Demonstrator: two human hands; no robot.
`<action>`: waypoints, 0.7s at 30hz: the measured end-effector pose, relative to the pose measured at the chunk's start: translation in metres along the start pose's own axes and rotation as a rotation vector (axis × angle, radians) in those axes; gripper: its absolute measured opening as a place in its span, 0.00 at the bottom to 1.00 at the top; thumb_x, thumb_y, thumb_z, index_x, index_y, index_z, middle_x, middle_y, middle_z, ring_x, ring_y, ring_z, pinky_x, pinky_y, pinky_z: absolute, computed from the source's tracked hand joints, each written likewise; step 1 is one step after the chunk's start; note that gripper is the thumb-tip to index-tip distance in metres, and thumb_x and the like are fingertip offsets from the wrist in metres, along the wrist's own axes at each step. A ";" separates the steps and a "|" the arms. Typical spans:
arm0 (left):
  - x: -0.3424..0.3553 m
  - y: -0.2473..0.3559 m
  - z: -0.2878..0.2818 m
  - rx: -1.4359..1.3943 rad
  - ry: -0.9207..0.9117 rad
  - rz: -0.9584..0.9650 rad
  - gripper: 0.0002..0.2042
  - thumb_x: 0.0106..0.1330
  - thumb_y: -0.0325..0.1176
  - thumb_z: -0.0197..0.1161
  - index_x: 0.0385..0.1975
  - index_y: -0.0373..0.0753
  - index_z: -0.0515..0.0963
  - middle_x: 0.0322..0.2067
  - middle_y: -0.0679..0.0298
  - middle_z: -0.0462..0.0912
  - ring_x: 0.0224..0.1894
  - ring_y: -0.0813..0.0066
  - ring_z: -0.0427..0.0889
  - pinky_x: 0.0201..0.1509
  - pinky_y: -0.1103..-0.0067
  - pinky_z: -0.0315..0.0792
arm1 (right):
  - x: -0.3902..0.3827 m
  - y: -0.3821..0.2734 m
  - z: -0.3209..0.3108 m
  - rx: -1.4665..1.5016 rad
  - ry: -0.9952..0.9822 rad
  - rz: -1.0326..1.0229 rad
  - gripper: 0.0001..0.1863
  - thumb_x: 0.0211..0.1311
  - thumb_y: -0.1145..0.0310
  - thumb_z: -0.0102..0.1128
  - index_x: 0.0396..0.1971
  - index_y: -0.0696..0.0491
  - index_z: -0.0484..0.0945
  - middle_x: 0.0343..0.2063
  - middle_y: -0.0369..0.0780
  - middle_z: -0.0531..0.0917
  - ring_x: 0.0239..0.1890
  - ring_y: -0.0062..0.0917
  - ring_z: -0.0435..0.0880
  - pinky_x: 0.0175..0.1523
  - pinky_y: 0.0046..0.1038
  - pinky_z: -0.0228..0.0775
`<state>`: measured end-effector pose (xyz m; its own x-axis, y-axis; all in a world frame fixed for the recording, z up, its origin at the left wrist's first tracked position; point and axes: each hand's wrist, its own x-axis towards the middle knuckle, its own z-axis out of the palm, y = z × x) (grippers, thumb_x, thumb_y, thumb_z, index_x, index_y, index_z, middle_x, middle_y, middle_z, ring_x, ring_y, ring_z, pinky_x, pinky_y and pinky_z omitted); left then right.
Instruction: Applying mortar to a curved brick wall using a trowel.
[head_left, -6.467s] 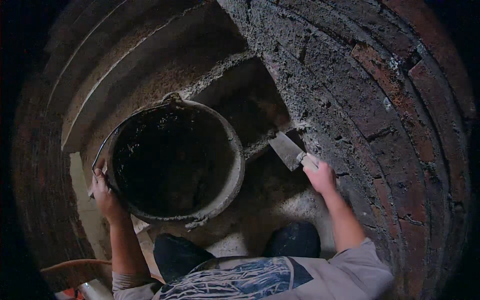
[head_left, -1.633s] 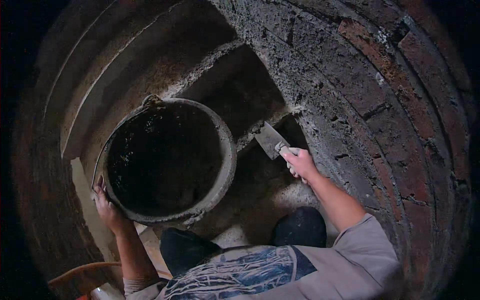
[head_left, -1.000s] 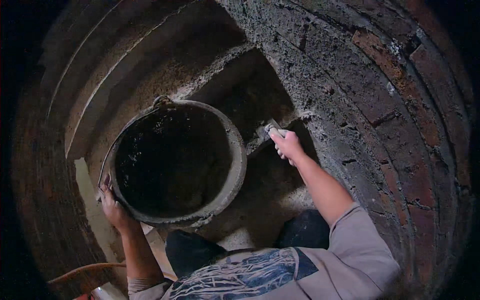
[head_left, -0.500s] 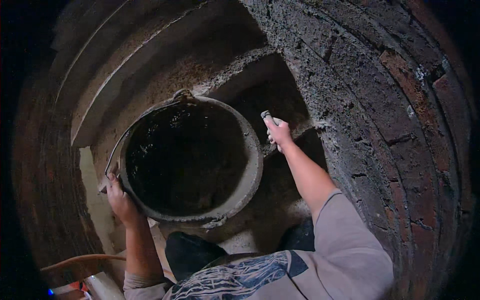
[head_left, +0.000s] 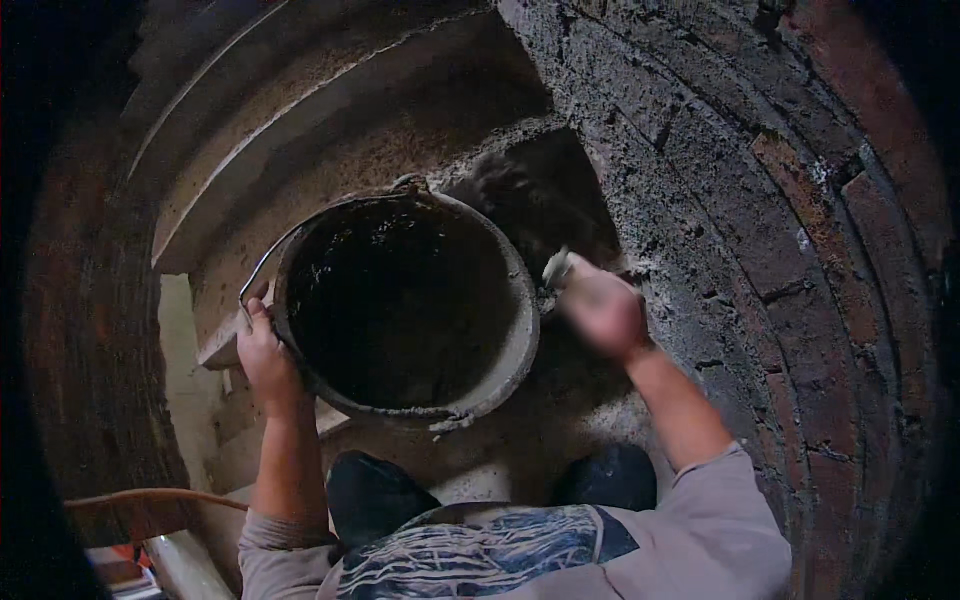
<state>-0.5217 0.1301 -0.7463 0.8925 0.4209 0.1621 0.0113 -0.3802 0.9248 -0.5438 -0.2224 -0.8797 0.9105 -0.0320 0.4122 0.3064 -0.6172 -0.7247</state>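
Observation:
My left hand (head_left: 265,355) is closed at the left side of a wide, mortar-crusted bucket (head_left: 518,330), fingers at its rim by the wire handle (head_left: 260,268). Inside lies a dark, glinting mixture (head_left: 400,310); whether liquid or thick, I cannot tell. Just right of the bucket, my right hand (head_left: 600,310) is smeared by motion, closed round the pale handle of a trowel (head_left: 558,268). The trowel's blade is too blurred or hidden to make out. It is over a dark recess (head_left: 540,190) beside the rough wall.
Concrete steps (head_left: 250,150) rise at upper left. A curved, mortar-streaked brick wall (head_left: 760,260) fills the right side. An orange hose (head_left: 150,497) and a pale cylinder (head_left: 180,565) lie at lower left, beside a pale board (head_left: 180,370). My dark-clad knees show below the bucket.
My right hand has swung right and down since half a second ago, after moving forward earlier. The bucket and left hand sit slightly further right and higher in view.

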 end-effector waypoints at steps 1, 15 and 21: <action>-0.002 0.000 0.003 -0.028 -0.009 -0.019 0.19 0.72 0.39 0.38 0.50 0.34 0.70 0.43 0.55 0.76 0.40 0.69 0.75 0.44 0.78 0.67 | -0.005 -0.004 -0.006 -0.237 -0.035 -0.200 0.20 0.50 0.69 0.59 0.46 0.52 0.75 0.21 0.38 0.77 0.16 0.26 0.69 0.22 0.23 0.64; 0.060 -0.241 -0.164 2.922 0.798 1.174 0.18 0.69 0.37 0.40 0.48 0.34 0.73 0.42 0.57 0.78 0.41 0.69 0.74 0.48 0.76 0.67 | -0.062 0.072 0.035 0.306 -0.416 0.739 0.21 0.49 0.60 0.59 0.43 0.54 0.74 0.30 0.46 0.81 0.27 0.35 0.79 0.32 0.33 0.70; 0.073 -0.259 -0.180 3.943 1.241 1.459 0.19 0.69 0.39 0.40 0.48 0.34 0.73 0.42 0.57 0.78 0.41 0.68 0.75 0.48 0.76 0.66 | -0.045 0.062 0.063 -0.495 -0.768 0.441 0.23 0.53 0.51 0.53 0.42 0.53 0.74 0.30 0.47 0.81 0.31 0.41 0.80 0.34 0.38 0.70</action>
<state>-0.5409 0.4072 -0.9124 0.9667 -0.2405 -0.0869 0.2516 0.9553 0.1551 -0.5483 -0.2102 -0.9779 0.9004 0.0704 -0.4294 -0.0913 -0.9342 -0.3447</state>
